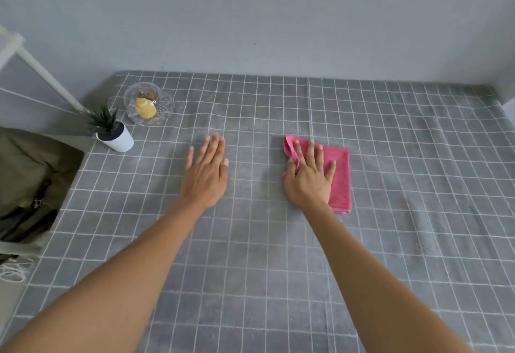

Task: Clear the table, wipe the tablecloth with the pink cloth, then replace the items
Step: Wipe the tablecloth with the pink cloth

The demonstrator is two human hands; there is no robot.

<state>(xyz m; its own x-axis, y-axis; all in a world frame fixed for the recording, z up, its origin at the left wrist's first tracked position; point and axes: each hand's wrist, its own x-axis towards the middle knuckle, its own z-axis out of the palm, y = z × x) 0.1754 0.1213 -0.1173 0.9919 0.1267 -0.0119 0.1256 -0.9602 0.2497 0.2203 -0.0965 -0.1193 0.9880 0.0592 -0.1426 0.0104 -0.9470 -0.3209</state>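
Observation:
A grey tablecloth (390, 157) with a white grid covers the table. The folded pink cloth (341, 180) lies flat on it right of centre. My right hand (309, 177) presses down on the cloth with fingers spread, thumb under a raised fold at its left edge. My left hand (206, 174) rests flat on the bare tablecloth left of the cloth, fingers apart and holding nothing. A small potted plant (113, 132) in a white pot and a glass bowl (164, 107) holding a small yellow bottle (145, 108) stand at the far left corner.
A grey wall runs along the table's far edge and right side. A white rail (41, 74) leans past the left corner. An olive-green bag or garment (30, 174) lies beside the table's left edge.

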